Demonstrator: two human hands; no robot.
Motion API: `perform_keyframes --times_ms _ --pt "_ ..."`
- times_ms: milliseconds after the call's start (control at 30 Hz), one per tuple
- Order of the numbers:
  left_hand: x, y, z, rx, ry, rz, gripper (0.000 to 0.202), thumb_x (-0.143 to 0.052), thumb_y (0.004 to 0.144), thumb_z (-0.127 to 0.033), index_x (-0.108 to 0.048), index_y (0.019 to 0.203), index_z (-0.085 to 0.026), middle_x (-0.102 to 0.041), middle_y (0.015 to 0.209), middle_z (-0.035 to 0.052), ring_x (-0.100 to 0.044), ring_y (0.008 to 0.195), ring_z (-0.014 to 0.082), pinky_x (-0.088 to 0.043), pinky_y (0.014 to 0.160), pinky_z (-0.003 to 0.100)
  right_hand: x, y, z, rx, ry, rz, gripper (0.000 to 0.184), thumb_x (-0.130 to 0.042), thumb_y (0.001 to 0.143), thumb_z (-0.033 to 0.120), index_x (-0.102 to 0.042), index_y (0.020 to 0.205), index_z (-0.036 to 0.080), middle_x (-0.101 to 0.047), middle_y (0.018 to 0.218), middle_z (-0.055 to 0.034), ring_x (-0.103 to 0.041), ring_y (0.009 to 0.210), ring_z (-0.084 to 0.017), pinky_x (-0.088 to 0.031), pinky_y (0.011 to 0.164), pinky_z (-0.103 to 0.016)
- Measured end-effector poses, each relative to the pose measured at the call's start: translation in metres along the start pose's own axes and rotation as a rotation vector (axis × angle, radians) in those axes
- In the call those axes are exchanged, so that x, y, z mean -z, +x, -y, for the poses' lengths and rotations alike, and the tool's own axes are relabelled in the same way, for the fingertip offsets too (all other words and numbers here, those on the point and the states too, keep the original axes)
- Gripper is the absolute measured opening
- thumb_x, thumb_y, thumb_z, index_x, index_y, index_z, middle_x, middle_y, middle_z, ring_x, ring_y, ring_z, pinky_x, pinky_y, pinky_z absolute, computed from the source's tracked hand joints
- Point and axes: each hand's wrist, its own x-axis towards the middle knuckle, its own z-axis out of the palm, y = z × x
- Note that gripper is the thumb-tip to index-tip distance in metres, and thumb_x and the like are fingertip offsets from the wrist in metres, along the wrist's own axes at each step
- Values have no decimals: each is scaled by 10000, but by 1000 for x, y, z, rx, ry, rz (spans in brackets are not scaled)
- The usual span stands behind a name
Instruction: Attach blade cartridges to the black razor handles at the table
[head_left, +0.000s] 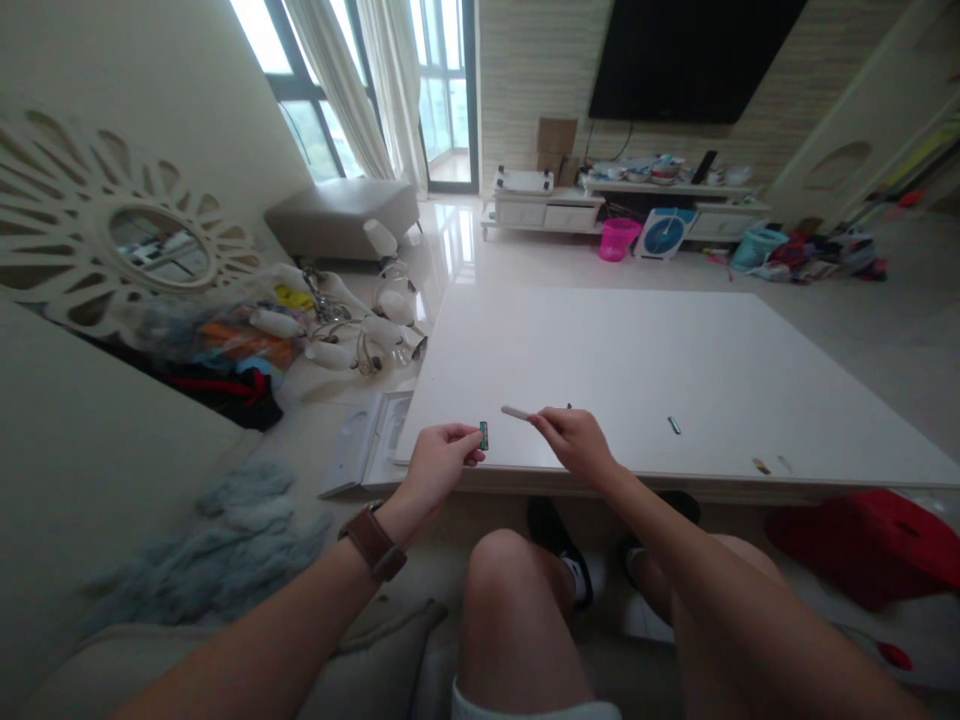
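Observation:
My left hand (448, 458) is closed in a pinch on a small flat rectangular piece (484, 435), green with dark edges, near the table's front edge. Its exact kind is too small to tell. To its right, my right hand (574, 440) grips one end of a slim pale grey stick (514, 411), which points left toward the piece. The two held things are apart. On the white table (600, 350), a small dark green, silvery piece (673, 425) lies right of my right hand. A tiny yellow and dark bit (761, 466) lies near the front edge.
An open white box (375, 440) sits by the table's left corner. Beyond it lies a chandelier with white shades (367, 325). Red fabric (870, 540) is at the right. A pink bin (619, 239) and fan (664, 234) stand before the TV cabinet (574, 217).

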Motion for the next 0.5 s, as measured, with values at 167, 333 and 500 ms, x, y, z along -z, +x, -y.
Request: perform_keyframes --times_ms 167,333,500 --pt "-1 1 1 10 -25 36 200 -739 659 -299 -707 706 -107 -677 636 61 -608 574 127 -461 593 247 -1 -5 2 33 142 87 468 -445 972 487 -682 728 166 -497 538 20 -409 522 -105 -280 546 -245" --pt "4 8 5 3 -63 -4 181 -738 636 -260 -709 719 -102 -665 618 50 -595 569 115 -455 595 239 -31 -10 15 36 197 219 424 -429 988 444 -693 795 174 -552 570 21 -435 532 -102 -282 556 -235" --pt "6 11 8 4 -82 -1 216 -754 624 -292 -710 723 -106 -657 619 48 -585 575 112 -444 592 237 -27 -2 9 14 116 199 431 -439 981 464 -702 778 188 -538 547 21 -440 528 -111 -264 555 -248"
